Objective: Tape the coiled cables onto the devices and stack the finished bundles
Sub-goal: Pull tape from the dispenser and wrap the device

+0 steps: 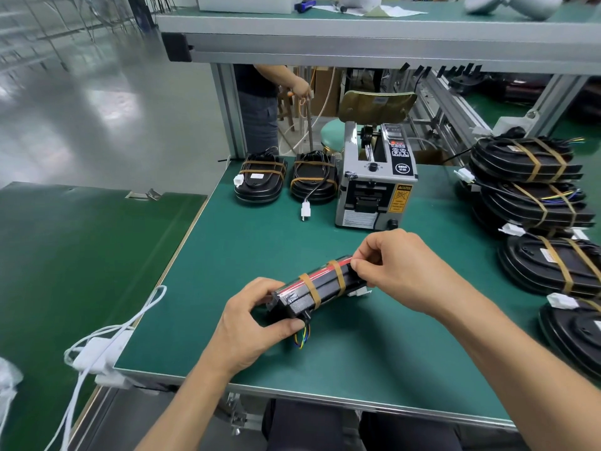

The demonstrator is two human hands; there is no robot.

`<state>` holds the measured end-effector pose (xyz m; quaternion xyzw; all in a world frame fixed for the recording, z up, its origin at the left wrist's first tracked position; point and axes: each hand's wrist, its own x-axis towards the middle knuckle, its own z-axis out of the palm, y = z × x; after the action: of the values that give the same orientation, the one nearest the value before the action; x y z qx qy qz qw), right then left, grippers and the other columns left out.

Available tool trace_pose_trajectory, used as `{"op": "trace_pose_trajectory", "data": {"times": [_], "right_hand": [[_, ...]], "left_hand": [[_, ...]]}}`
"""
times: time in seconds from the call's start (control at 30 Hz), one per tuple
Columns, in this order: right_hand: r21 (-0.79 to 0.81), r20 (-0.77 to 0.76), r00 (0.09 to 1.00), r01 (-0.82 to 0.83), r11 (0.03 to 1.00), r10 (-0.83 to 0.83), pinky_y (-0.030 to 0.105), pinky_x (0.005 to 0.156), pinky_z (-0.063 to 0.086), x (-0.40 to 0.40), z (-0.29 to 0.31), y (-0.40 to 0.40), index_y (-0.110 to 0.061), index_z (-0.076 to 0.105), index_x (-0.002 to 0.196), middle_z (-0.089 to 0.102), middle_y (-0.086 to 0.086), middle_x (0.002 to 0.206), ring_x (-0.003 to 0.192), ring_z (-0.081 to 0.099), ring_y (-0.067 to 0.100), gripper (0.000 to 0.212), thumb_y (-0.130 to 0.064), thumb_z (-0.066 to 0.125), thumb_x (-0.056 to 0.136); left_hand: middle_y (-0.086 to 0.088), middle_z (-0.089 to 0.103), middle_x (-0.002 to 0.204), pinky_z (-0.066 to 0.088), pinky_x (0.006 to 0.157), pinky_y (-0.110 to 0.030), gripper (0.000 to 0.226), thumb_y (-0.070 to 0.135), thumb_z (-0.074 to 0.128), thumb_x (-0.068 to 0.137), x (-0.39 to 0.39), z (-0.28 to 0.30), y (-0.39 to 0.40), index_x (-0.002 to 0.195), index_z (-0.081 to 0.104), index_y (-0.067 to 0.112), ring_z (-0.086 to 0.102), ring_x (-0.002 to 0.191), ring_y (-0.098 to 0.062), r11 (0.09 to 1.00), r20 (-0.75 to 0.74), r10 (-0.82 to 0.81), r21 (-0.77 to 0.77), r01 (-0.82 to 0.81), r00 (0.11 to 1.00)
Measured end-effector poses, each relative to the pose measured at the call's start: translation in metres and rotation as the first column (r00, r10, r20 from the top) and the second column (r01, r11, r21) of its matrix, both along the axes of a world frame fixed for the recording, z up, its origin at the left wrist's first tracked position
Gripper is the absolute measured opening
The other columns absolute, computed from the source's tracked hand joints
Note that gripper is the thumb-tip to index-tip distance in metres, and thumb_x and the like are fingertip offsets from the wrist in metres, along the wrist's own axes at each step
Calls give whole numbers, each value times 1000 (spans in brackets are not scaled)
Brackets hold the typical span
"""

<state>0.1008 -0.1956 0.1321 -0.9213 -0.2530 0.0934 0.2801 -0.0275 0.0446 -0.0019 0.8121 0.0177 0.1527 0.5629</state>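
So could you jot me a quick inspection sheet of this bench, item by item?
Surface: green bench mat, bare in the middle.
Job's things: held device with two tape bands; two taped bundles at the back; more stacked at right.
Clutter: tape dispenser.
Grips: left hand and right hand both hold the device.
Cables: white cable at the left edge.
Surroundings: another person behind the bench.

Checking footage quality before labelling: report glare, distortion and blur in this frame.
Head view: strong ceiling-light glare on the glossy floor; wide-angle bending curves the upper shelf and table edge; both hands, left and right, and the taped device stay sharp; shadows soft.
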Motion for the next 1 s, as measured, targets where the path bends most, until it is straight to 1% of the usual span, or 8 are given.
{"op": "trace_pose_trajectory", "data": {"times": [0.07,0.17,0.23,0.37,0.47,0.6,0.83,1.0], "right_hand": [[-3,20,999,26,1000,-26,13,47,36,-3,0,1,-29,69,73,64,-20,62,64,57,-7,19,-30,66,92],[-11,49,997,53,999,-52,12,48,31,-8,-1,3,-29,69,75,64,-17,66,62,57,-2,17,-30,66,92],[-19,79,995,56,998,-54,16,54,36,-11,-1,5,-28,69,79,65,-16,70,68,58,0,15,-28,65,93],[-55,139,988,76,996,-67,32,70,53,-14,-1,9,-28,68,80,68,-12,75,78,64,16,13,-26,64,92],[-68,162,985,77,995,-65,34,72,55,-16,-1,10,-31,64,79,69,-11,77,81,65,20,14,-26,63,92],[-80,196,978,92,993,-75,39,75,57,-19,-3,11,-30,66,80,71,-8,81,83,65,25,11,-28,63,91],[-58,207,974,108,992,-94,38,77,57,-15,-5,10,-30,72,86,72,-9,81,84,66,23,9,-30,65,92],[17,148,985,86,996,-88,31,72,52,-5,-7,3,-27,74,82,66,-18,73,82,65,13,12,-32,72,93]], "left_hand": [[-3,72,111,54,96,-59,56,64,91,76,0,-1,0,117,73,31,70,106,-31,1000,0,-1,-2,1,1000],[-3,72,111,55,95,-59,56,64,91,77,0,-1,1,117,73,30,70,105,-31,1000,0,-2,-3,2,1000],[-3,72,111,55,94,-58,55,64,91,77,0,-1,1,118,73,31,70,104,-31,1000,0,-3,2,3,1000],[-1,72,110,55,94,-56,54,65,90,77,0,1,0,117,73,33,70,104,-29,1000,3,-3,-2,3,1000],[-2,72,109,55,94,-54,53,66,90,76,0,2,-1,115,73,34,70,103,-30,1000,2,-2,-5,2,1000],[-2,72,108,56,94,-52,52,66,90,76,-1,5,-3,113,74,34,70,102,-29,1000,5,-2,-12,2,1000],[-3,72,108,55,95,-57,53,64,91,75,-2,5,-3,114,74,33,70,103,-30,1000,-7,5,-24,-5,1000],[-4,72,108,55,95,-57,55,65,90,75,-2,6,-3,114,74,30,71,103,-30,1000,-12,6,-17,-7,1000]]}}
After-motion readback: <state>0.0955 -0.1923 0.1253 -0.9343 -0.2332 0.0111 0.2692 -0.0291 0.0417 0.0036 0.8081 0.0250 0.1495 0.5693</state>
